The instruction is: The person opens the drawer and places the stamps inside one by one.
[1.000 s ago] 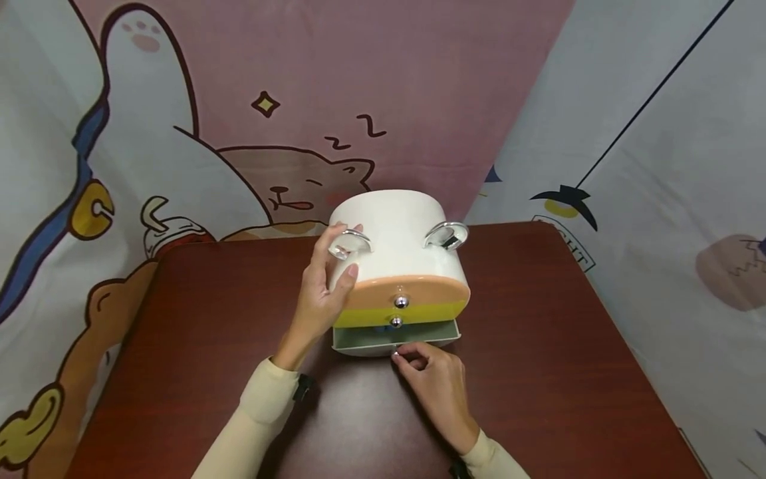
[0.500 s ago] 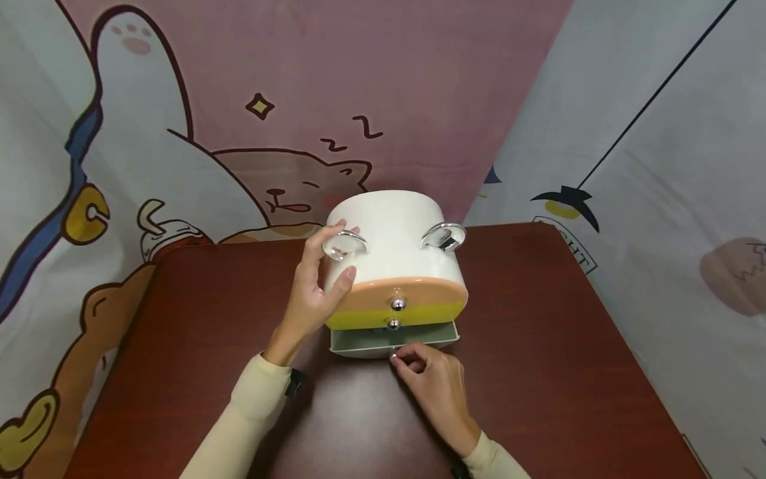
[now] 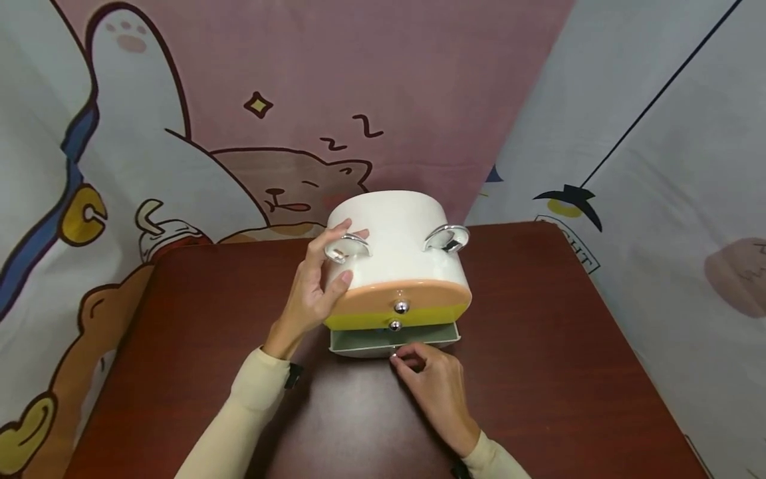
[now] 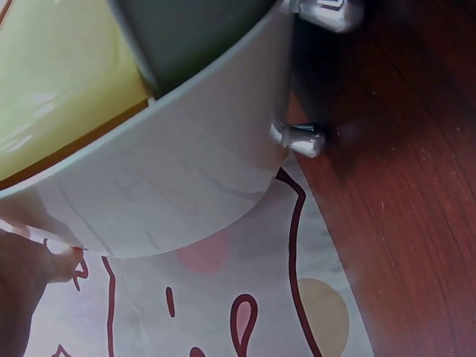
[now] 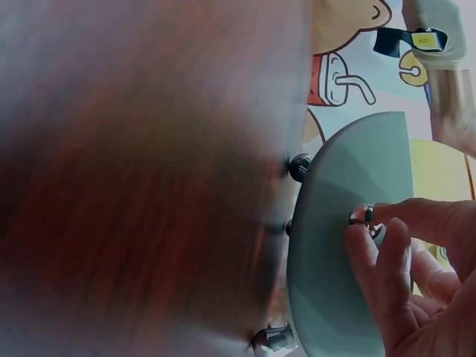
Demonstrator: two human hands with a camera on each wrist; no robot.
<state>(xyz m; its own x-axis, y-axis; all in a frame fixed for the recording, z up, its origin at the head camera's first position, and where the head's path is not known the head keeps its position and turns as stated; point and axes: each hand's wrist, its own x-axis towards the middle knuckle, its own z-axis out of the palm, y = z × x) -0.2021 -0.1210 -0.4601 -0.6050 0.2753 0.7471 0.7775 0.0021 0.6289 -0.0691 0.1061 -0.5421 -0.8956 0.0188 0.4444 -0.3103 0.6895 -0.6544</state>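
A white drawer box with rounded ends stands on the table. Its orange upper drawer and yellow middle drawer are closed, each with a silver knob. The green bottom drawer is pulled partway out. My left hand grips the box's left side, thumb toward the front and fingertips by the left silver ear-shaped loop. My right hand pinches the green drawer's silver knob between thumb and finger. Much of the green drawer's inside is hidden under the yellow one.
The dark red-brown table stretches on both sides of the box. A cartoon-printed cloth hangs close behind it. Short silver feet hold the box up, and a second silver loop stands at its right.
My left hand and forearm have shifted slightly left. The front of the box sits a little lower in view. My right hand stays on the knob, and the green drawer is out about as far.
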